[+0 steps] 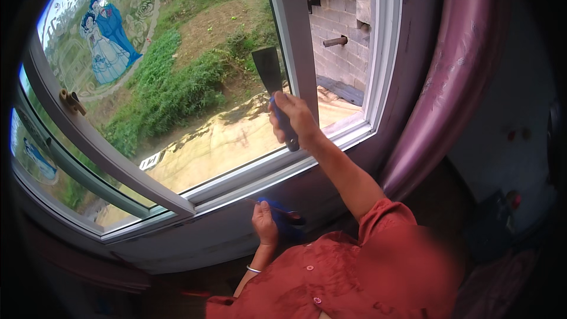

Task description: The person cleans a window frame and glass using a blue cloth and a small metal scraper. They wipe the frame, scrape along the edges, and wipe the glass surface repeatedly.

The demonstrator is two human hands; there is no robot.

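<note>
My right hand is wrapped around the blue-and-dark handle of a putty knife. Its wide, flat blade points up in front of the sliding window's glass pane, beside the upright frame bar. Whether the blade touches the glass, I cannot tell. Lower down, below the window sill, my left hand grips a thin tool with a dark end. A blue cloth shows behind that tool; it is blurred, and how it is held is unclear.
A couple sticker decorates the pane. The window track runs along the sill, and a brown latch sits on the left frame. At right hangs a purple curtain. Outside are a block wall and a tan sheet.
</note>
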